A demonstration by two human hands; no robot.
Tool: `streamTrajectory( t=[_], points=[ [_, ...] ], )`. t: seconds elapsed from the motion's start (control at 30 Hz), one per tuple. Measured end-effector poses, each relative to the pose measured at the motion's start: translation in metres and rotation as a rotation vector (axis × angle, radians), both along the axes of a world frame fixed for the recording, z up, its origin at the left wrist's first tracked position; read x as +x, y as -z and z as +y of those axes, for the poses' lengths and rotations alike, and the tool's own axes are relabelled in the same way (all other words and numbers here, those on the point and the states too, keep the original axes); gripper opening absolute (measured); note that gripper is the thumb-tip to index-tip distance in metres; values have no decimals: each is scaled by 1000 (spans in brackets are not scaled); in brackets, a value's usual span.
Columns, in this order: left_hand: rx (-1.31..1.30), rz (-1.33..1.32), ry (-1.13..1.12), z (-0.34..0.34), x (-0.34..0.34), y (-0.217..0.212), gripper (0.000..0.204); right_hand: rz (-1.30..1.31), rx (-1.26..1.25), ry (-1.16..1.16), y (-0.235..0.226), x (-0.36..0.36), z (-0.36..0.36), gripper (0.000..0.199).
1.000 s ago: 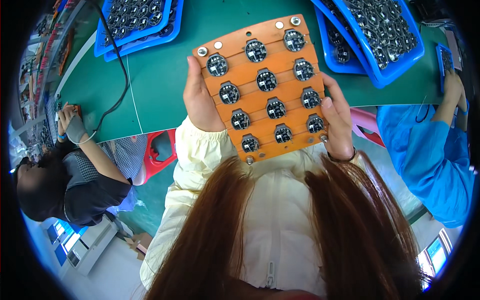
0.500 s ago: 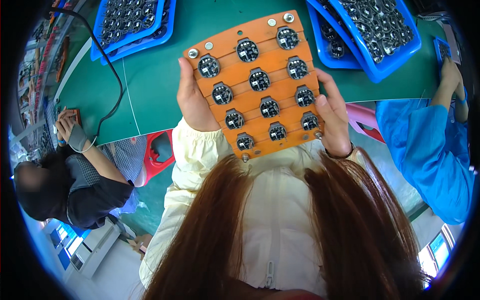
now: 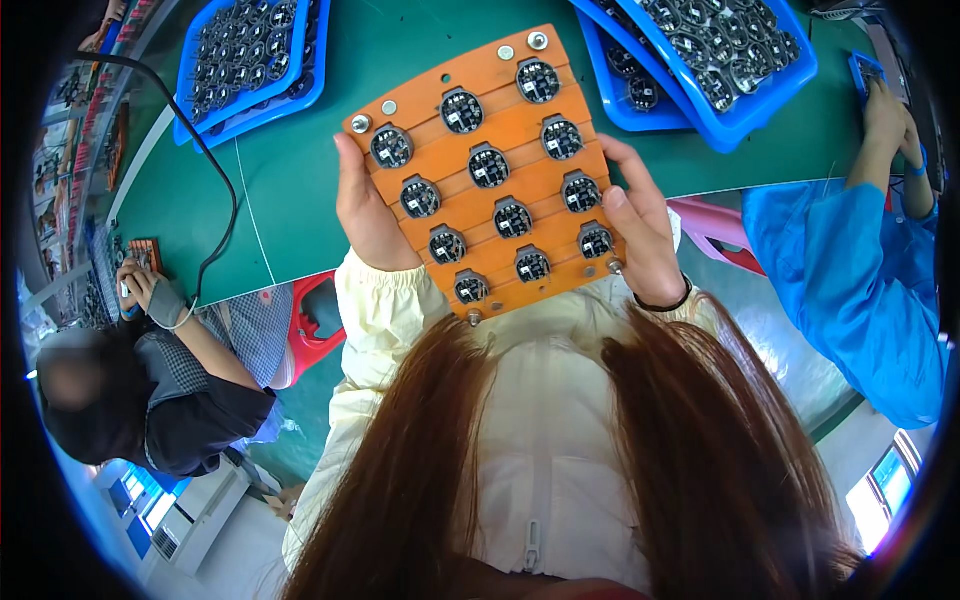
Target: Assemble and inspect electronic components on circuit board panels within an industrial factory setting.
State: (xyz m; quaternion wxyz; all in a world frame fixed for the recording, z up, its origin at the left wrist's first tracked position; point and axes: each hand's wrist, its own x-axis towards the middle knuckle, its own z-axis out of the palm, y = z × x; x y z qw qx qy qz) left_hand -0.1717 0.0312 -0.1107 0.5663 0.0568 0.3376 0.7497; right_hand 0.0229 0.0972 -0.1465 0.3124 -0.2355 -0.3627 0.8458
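Observation:
I hold an orange board [image 3: 440, 150] up in front of my chest, tilted so its face is toward me. My left hand [image 3: 375, 225] grips its left edge, thumb along the side. On the right edge my right hand [image 3: 648, 225] is closed, its thumb resting on the front face near a round module. Several round black electronic modules [image 3: 489, 165] sit in rows in the board's recesses. Metal pins [image 3: 538, 41] stand at its corners, with small round silver discs [image 3: 506, 53] near the upper two. The fingers behind the board are mostly hidden.
Blue trays [image 3: 290, 100] of similar modules stack on the green table [image 3: 300, 190] at the back left; more blue trays [image 3: 735, 135] overlap at the back right. A black cable [image 3: 236, 200] curves across the left. One person [image 3: 180, 400] works at left, another in blue [image 3: 820, 260] at right.
The board and both hands sit slightly further left in the picture, as do the trays, so the view has shifted a little. My grip on the board looks the same.

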Motion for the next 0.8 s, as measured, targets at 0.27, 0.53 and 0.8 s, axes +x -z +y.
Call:
streamTrajectory(
  t=[0.27, 0.53, 0.8],
  points=[
    [-21, 33, -27, 1, -1, 1, 55, 13, -12, 7, 3, 1, -1, 45],
    [101, -33, 90, -1, -3, 1, 58, 26, 29, 12, 6, 1, -1, 45],
    [167, -95, 84, -1, -3, 4, 60, -6, 23, 39, 2, 1, -2, 49]
  ],
)
